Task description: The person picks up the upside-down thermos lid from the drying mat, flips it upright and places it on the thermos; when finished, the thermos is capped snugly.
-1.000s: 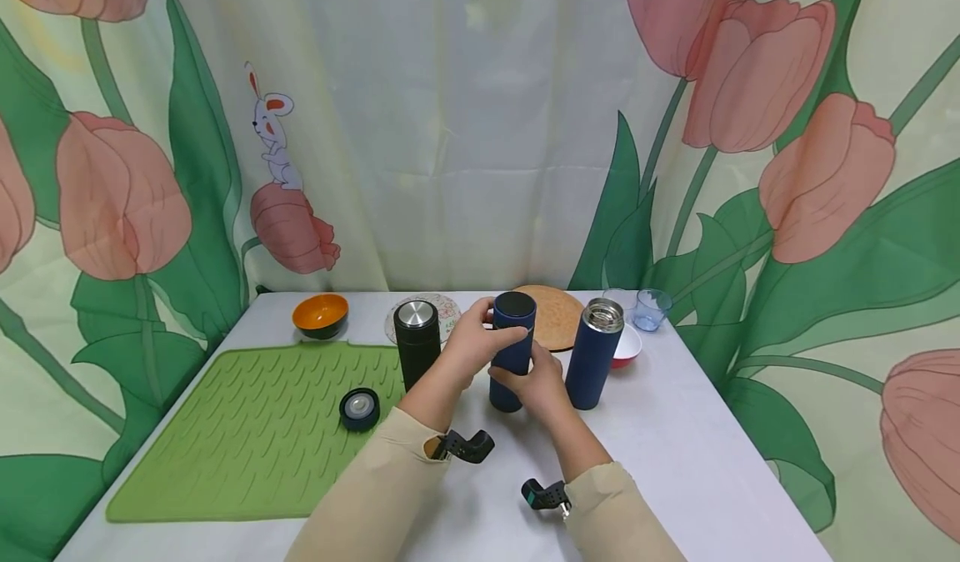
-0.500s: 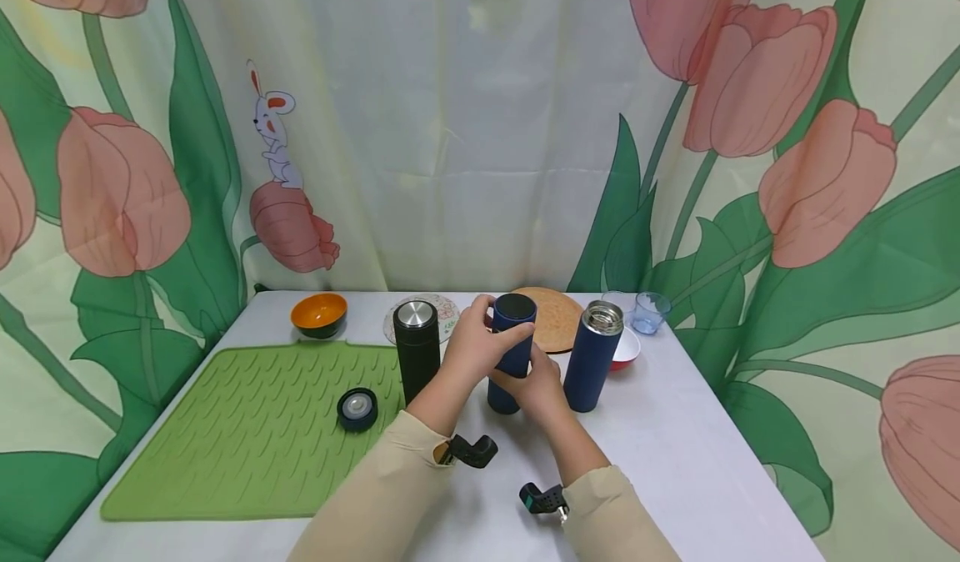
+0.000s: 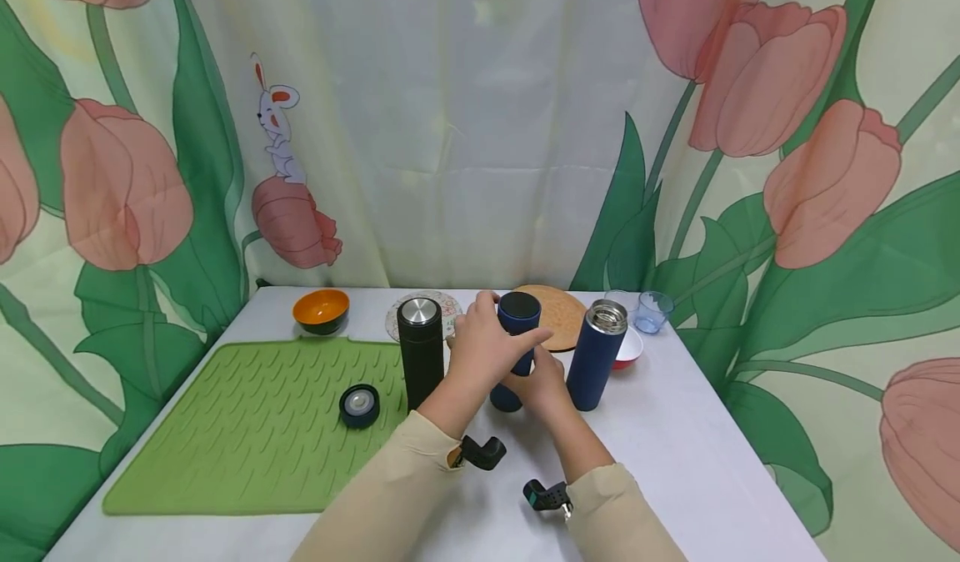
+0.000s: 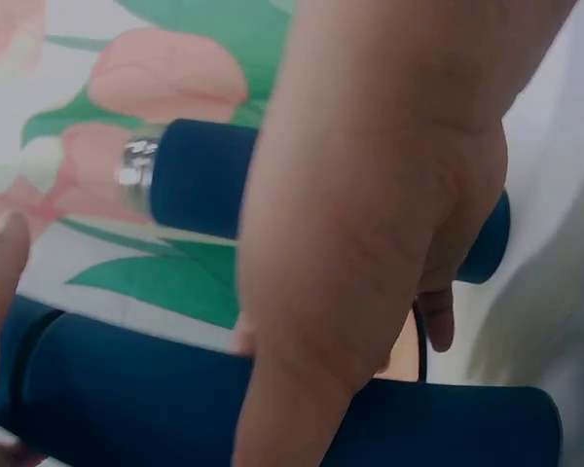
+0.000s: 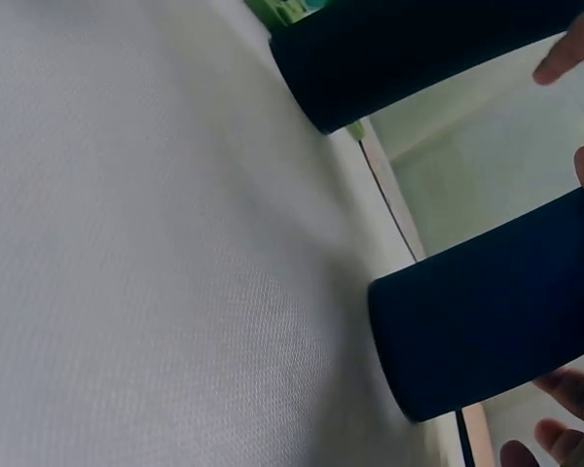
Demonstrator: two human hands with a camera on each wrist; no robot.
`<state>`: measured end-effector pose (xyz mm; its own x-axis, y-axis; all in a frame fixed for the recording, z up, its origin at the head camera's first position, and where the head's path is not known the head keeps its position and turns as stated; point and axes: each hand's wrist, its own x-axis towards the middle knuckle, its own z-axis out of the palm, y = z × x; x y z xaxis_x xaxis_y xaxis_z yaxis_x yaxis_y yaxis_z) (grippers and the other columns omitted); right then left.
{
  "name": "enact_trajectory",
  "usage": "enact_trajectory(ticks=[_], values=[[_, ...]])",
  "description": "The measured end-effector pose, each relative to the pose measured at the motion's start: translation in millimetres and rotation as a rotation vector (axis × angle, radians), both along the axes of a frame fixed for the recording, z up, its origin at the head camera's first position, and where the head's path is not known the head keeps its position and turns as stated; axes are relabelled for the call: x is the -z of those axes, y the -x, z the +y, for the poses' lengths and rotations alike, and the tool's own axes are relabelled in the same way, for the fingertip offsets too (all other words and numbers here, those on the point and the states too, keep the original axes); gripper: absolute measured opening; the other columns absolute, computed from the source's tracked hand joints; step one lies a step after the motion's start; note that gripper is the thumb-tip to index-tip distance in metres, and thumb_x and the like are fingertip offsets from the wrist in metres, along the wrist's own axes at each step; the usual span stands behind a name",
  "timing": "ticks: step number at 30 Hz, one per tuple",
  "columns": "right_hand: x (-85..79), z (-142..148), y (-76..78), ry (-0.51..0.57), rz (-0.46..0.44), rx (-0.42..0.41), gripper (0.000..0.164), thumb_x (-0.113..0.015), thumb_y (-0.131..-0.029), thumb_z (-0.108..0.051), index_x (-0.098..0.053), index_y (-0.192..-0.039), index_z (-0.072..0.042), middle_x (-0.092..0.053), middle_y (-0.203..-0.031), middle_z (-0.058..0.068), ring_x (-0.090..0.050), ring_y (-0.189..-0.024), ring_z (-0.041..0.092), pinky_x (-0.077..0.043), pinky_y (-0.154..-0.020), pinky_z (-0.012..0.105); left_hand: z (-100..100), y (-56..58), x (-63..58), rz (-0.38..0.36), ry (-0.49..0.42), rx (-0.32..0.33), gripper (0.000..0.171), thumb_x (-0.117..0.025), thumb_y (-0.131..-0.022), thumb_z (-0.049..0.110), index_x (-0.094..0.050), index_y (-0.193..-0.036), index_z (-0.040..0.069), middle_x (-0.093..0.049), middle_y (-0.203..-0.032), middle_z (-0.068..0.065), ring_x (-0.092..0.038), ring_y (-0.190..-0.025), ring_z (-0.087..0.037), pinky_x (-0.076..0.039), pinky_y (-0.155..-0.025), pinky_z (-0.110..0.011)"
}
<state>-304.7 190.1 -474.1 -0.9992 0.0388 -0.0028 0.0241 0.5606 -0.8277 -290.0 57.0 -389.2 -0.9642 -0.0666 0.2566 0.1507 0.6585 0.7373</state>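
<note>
A dark blue thermos bottle (image 3: pixel 519 320) with a black-topped lid stands upright on the table, between my two hands. My right hand (image 3: pixel 543 387) grips its body low down; in the left wrist view that hand (image 4: pixel 360 253) wraps across the bottle (image 4: pixel 127 379). Up at the lid, my left hand (image 3: pixel 483 341) is spread around it, thumb stretched out in front. A second blue thermos (image 3: pixel 595 362) stands to the right with its steel mouth uncovered. On the left is a black thermos (image 3: pixel 421 353) with a silver-topped lid. A loose round lid (image 3: pixel 359 405) lies on the green mat (image 3: pixel 247 429).
Behind, along the table's far side, are an orange bowl (image 3: pixel 321 308), a patterned round plate (image 3: pixel 450 305), a round wooden board (image 3: pixel 562 316), blue glasses (image 3: pixel 652 312) and a red-and-white bowl (image 3: pixel 628 349). A tulip-print curtain (image 3: pixel 487 128) hangs past the far edge.
My left hand's fingers have loosened and spread at the lid, and the hand has turned, its wrist shifting slightly right. My right hand keeps its grip on the thermos body.
</note>
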Motion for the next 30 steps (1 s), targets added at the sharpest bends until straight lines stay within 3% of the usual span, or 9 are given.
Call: enact_trajectory(ticks=[3, 6, 11, 15, 19, 24, 27, 30], values=[[2.1, -1, -0.7, 0.002, 0.005, -0.004, 0.08, -0.084, -0.09, -0.037, -0.047, -0.16, -0.022, -0.049, -0.165, 0.014, -0.03, -0.157, 0.047, -0.03, -0.12, 0.076, 8, 1.7, 4.7, 0.019, 0.078, -0.051, 0.106, -0.074, -0.074, 0.087, -0.044, -0.144, 0.014, -0.062, -0.128, -0.011, -0.059, -0.119, -0.037, -0.048, -0.094, -0.061], [4.4, -3, -1.8, 0.003, 0.011, -0.014, 0.079, -0.085, -0.089, -0.037, -0.049, -0.158, -0.023, -0.052, -0.162, 0.013, -0.032, -0.156, 0.047, -0.032, -0.119, 0.075, 5, 4.0, 8.9, 0.018, 0.066, -0.05, 0.095, -0.075, -0.078, 0.083, -0.047, -0.141, 0.017, -0.063, -0.123, -0.009, -0.06, -0.114, -0.034, -0.048, -0.091, -0.058], [2.3, -4, -1.5, 0.02, 0.034, -0.027, 0.086, -0.085, -0.086, -0.056, -0.048, -0.157, -0.025, -0.056, -0.158, 0.014, -0.045, -0.151, 0.043, -0.04, -0.117, 0.07, -13, 9.0, 7.3, -0.013, -0.093, 0.092, 0.081, -0.08, -0.086, 0.066, -0.055, -0.148, 0.022, -0.063, -0.13, -0.01, -0.06, -0.121, -0.031, -0.056, -0.094, -0.055], [-1.4, -4, 0.0, 0.037, 0.033, -0.019, 0.091, -0.084, -0.083, -0.063, -0.048, -0.157, -0.025, -0.057, -0.156, 0.015, -0.047, -0.149, 0.041, -0.042, -0.116, 0.067, -20, 9.9, 1.9, -0.045, -0.119, 0.177, 0.076, -0.078, -0.09, 0.061, -0.057, -0.151, 0.02, -0.061, -0.135, -0.013, -0.059, -0.127, -0.033, -0.056, -0.099, -0.056], [-1.8, -3, 2.4, 0.017, -0.005, -0.024, 0.093, -0.084, -0.085, -0.06, -0.043, -0.161, -0.027, -0.052, -0.161, 0.015, -0.035, -0.154, 0.045, -0.037, -0.118, 0.073, -15, 6.3, -1.5, -0.001, 0.01, 0.093, 0.084, -0.075, -0.089, 0.065, -0.052, -0.153, 0.015, -0.065, -0.137, -0.014, -0.059, -0.125, -0.036, -0.053, -0.101, -0.058], [-0.9, 1, 5.2, -0.025, -0.021, -0.021, 0.09, -0.082, -0.088, -0.053, -0.042, -0.162, -0.022, -0.047, -0.165, 0.017, -0.027, -0.157, 0.049, -0.03, -0.119, 0.077, -1, 3.4, -4.9, 0.063, 0.19, -0.037, 0.101, -0.074, -0.08, 0.081, -0.046, -0.148, 0.011, -0.072, -0.125, -0.016, -0.066, -0.113, -0.039, -0.05, -0.101, -0.066], [-0.9, 4, 4.8, -0.027, -0.014, -0.026, 0.087, -0.082, -0.089, -0.048, -0.042, -0.162, -0.021, -0.046, -0.166, 0.017, -0.025, -0.158, 0.05, -0.027, -0.12, 0.078, 4, 3.9, -6.5, 0.061, 0.258, -0.048, 0.101, -0.07, -0.079, 0.086, -0.047, -0.141, 0.01, -0.072, -0.12, -0.016, -0.068, -0.11, -0.039, -0.051, -0.099, -0.068], [-0.6, 5, 3.9, -0.021, -0.01, -0.035, 0.088, -0.083, -0.089, -0.05, -0.041, -0.162, -0.023, -0.045, -0.167, 0.016, -0.025, -0.158, 0.05, -0.026, -0.12, 0.078, 3, 5.4, -7.7, 0.043, 0.252, -0.012, 0.094, -0.069, -0.083, 0.084, -0.049, -0.142, 0.012, -0.07, -0.12, -0.016, -0.068, -0.109, -0.038, -0.056, -0.093, -0.061]])
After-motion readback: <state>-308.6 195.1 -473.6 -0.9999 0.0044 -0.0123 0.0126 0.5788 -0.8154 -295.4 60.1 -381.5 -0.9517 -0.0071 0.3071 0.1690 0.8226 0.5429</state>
